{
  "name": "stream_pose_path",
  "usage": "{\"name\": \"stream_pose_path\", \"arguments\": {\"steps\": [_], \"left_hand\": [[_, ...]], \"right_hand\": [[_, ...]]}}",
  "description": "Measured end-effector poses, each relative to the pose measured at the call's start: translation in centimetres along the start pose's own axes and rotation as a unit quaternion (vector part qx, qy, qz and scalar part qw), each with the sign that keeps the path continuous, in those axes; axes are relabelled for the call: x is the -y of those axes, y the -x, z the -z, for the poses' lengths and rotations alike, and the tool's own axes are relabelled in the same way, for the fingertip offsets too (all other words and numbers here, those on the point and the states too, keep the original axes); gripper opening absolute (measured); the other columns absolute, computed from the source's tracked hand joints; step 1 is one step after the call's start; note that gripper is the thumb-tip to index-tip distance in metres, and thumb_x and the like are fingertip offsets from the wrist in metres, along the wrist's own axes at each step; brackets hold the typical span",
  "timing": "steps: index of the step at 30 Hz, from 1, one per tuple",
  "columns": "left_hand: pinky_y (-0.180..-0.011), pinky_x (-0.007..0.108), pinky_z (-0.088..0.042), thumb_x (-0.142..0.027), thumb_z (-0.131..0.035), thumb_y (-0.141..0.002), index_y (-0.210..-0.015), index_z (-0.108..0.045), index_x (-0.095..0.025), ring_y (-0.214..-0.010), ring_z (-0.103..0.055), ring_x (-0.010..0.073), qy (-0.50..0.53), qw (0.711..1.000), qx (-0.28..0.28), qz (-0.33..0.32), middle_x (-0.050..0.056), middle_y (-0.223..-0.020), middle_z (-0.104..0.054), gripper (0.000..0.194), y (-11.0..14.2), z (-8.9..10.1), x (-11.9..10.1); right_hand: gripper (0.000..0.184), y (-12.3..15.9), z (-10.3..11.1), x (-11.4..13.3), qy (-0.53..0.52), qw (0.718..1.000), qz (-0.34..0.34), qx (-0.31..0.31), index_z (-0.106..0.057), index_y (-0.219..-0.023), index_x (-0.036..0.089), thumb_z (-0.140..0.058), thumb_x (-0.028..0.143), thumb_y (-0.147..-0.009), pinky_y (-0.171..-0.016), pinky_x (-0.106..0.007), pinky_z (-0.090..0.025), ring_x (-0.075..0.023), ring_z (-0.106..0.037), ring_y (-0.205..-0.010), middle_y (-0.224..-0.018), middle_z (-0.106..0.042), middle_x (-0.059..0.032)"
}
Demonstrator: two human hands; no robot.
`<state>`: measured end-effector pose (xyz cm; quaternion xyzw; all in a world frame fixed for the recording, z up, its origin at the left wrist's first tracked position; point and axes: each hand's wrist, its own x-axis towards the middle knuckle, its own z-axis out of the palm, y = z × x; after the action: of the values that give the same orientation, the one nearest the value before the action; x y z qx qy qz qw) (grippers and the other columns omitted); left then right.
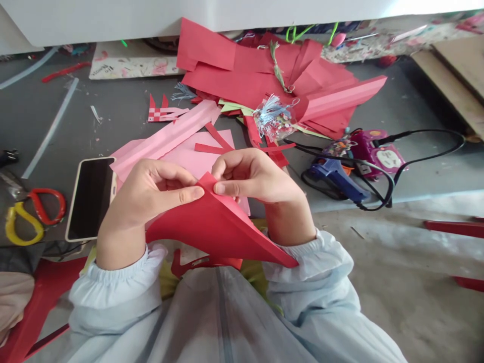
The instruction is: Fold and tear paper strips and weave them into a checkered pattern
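Observation:
A sheet of red paper [212,227] hangs in front of me over the table's near edge, with a folded strip along its right side. My left hand [159,194] pinches its top corner between thumb and fingers. Just to the right, my right hand [249,179] grips the folded edge at the same corner, thumb on top. Behind my hands lie a pink sheet [223,138], a folded pink strip [166,136] and thin red paper strips [212,148]. Part of the red sheet is hidden behind my fingers.
A phone [91,199] and scissors [38,201] lie at the left. Red papers [257,65] are piled at the back, with a blue tassel [272,111] and a woven red-and-pink piece [162,112] nearby. A blue glue gun [336,176] and its cable occupy the right edge.

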<state>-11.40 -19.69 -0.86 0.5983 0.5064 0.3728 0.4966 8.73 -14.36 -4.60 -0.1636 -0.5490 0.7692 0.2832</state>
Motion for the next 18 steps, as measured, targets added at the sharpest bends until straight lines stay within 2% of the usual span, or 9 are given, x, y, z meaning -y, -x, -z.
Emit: {"name": "stream_pose_path", "arguments": {"steps": [6, 10, 18], "left_hand": [[-0.047, 0.018, -0.042, -0.018, -0.079, -0.068, -0.058, -0.072, -0.019, -0.049, -0.053, 0.0072, -0.005, 1.0, 0.011, 0.016, -0.003, -0.053, -0.063, 0.012, 0.0, 0.0, -0.1], [-0.05, 0.019, -0.044, -0.021, -0.079, -0.069, -0.062, -0.075, -0.02, -0.054, -0.056, 0.0089, -0.01, 1.0, 0.0, 0.017, -0.002, -0.058, -0.067, 0.007, 0.1, 0.1, 0.1], [-0.05, 0.027, -0.045, -0.038, -0.081, -0.073, -0.062, -0.073, -0.021, -0.051, -0.056, 0.0128, -0.025, 0.999, -0.009, 0.039, 0.0, -0.054, -0.061, 0.022, 0.2, 0.5, 0.9]], "right_hand": [[0.026, -0.4, -0.5, -0.7, -0.042, 0.999, 0.025, -0.023, -0.07, -0.084, 0.01, -0.089, 0.014, -0.067, -0.051, -0.014, -0.047, -0.0052, -0.06, -0.061, -0.071, -0.069, 0.0014], [0.021, -0.6, -1.1, -1.1, -0.044, 0.997, 0.041, -0.058, -0.07, -0.081, 0.011, -0.087, 0.02, -0.072, -0.053, -0.015, -0.047, -0.0057, -0.06, -0.062, -0.07, -0.069, 0.0014], [0.025, -0.8, -1.6, -1.4, -0.042, 0.994, 0.051, -0.09, -0.07, -0.079, 0.013, -0.088, 0.028, -0.072, -0.051, -0.018, -0.044, -0.0058, -0.056, -0.057, -0.067, -0.066, 0.002]]}}
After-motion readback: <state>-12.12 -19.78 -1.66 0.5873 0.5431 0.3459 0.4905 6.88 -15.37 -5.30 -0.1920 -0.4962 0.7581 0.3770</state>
